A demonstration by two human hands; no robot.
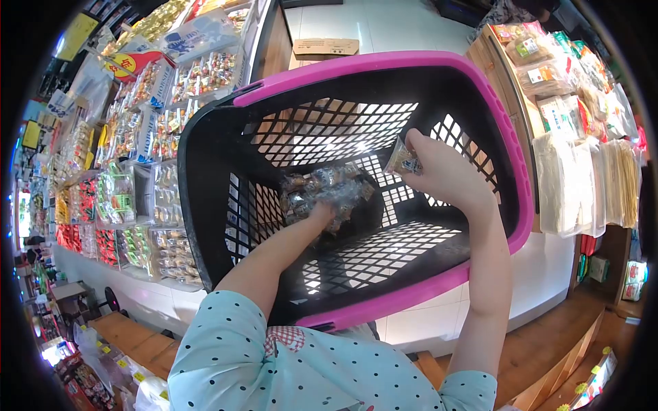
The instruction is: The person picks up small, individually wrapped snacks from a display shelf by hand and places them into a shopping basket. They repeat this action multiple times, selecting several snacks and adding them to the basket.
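Observation:
A black lattice basket with a pink rim [384, 65] stands in front of me. Inside, at its lower left, lies a heap of small clear-wrapped packets [329, 179]. My left hand [325, 209] reaches down into this heap; its fingers are hidden among the shiny wrappers. Higher up, over the right side of the basket, my right hand [442, 168] pinches one small packet [403, 162] with brownish contents between thumb and fingers. That packet is apart from the heap.
Shelves of bagged snacks [137, 137] run along the left. Packaged dry goods [565, 89] fill a wooden stand at the right. A cardboard box [325, 47] lies beyond the basket. Wooden boards [548, 349] are at the lower right. Part of a person [504, 14] shows at the top.

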